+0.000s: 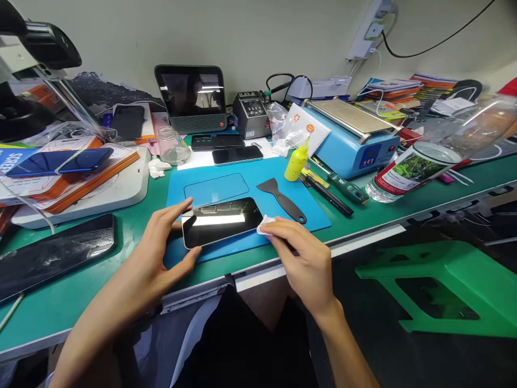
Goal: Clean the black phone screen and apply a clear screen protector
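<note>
Green workbench (72, 302), blue mat (283, 188): phone (220, 221) lying flat, left hand (161, 253) open, bracing its near end between thumb and fingers; right hand (301, 253) pinching white wipe (265, 224) at its far edge — best wiped with light, even strokes, phone held steady.

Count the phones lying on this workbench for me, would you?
6 that I can make out: one between the hands, two behind the blue mat, a blue one on boxes, one far left, one near the monitor. Clutter may hide more.
</note>
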`<state>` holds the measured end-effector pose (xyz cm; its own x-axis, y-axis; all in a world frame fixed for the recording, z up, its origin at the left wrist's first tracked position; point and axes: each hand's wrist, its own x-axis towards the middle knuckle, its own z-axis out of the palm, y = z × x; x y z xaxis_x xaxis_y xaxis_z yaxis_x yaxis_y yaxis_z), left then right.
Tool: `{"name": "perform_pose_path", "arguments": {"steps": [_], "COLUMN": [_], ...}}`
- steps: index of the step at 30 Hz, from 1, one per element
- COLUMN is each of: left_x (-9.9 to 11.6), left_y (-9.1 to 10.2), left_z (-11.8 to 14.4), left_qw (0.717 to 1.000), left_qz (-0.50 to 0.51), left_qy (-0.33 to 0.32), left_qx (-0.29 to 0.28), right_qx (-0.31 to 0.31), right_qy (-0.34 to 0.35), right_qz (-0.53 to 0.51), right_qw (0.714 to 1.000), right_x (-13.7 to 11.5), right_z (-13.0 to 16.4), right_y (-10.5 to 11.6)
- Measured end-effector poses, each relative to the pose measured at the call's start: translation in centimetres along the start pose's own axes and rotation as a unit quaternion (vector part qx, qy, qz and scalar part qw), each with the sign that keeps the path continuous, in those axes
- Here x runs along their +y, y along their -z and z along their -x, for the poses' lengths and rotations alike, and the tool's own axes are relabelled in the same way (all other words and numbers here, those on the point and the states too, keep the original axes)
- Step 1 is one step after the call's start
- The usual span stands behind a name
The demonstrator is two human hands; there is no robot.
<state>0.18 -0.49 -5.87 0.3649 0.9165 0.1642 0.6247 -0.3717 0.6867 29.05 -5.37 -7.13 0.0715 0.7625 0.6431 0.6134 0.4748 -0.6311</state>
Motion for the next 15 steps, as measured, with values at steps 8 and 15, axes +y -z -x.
{"name": "perform_pose_path", "arguments": {"steps": [8, 15], "left_x": [0.2, -0.8], "left_y": [-0.1, -0.5], "left_z": [-0.1, 0.0], "left_qw": [1.000, 0.997], "left_qz": [-0.015, -0.046], "left_qy": [-0.010, -0.033], "left_qx": [0.015, 0.051], "right_qx": [0.116, 0.170], "right_qy": [-0.159, -0.115], "right_qz": [0.043, 0.102], "right_qw": [0.980, 0.973], "right_x": [4.4, 3.0], "right_z": [-3.9, -1.1], "right_y": [4.8, 6.0]}}
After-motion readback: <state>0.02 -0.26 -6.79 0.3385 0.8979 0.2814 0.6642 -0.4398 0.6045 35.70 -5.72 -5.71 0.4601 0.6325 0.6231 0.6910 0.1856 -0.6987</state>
